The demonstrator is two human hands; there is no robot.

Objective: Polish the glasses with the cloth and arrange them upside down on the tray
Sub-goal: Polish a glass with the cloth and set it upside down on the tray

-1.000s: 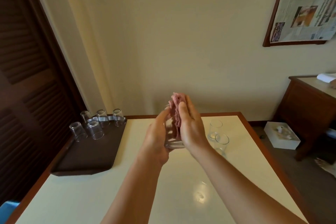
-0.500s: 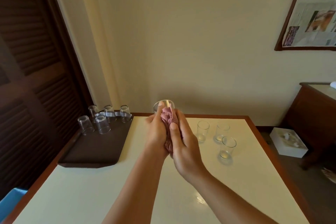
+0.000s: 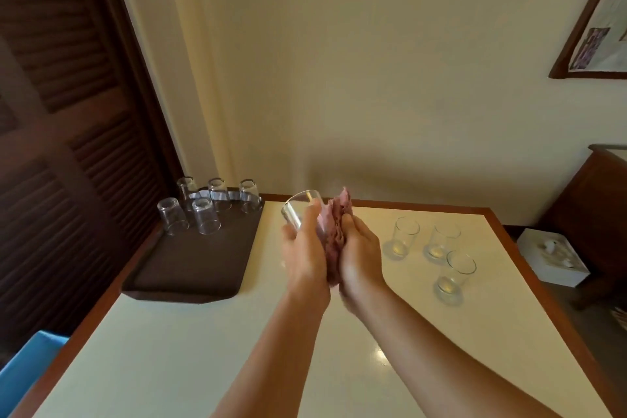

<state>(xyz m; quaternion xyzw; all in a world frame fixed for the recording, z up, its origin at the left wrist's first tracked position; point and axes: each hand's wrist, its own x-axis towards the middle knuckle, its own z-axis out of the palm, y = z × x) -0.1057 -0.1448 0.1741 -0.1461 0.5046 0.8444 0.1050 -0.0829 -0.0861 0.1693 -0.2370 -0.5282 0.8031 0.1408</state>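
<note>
My left hand (image 3: 305,251) grips a clear glass (image 3: 298,210) above the table's middle, mouth tilted up and to the left. My right hand (image 3: 361,253) presses a pink cloth (image 3: 334,231) against the glass's side. A dark brown tray (image 3: 190,265) lies at the table's left edge with several glasses (image 3: 203,219) standing upside down at its far end. Three upright glasses (image 3: 437,243) stand on the table to the right of my hands.
The cream table (image 3: 210,349) has a wooden rim and meets the wall at the far side. Dark louvred doors (image 3: 61,146) stand at the left. A white box (image 3: 551,256) sits on the floor beside a wooden cabinet (image 3: 590,214) at the right. A blue object (image 3: 30,370) shows at bottom left.
The glass has turned in my hands, its mouth now tilted up and left. The cloth has shifted from the glass's top to its right side. The view has panned left.
</note>
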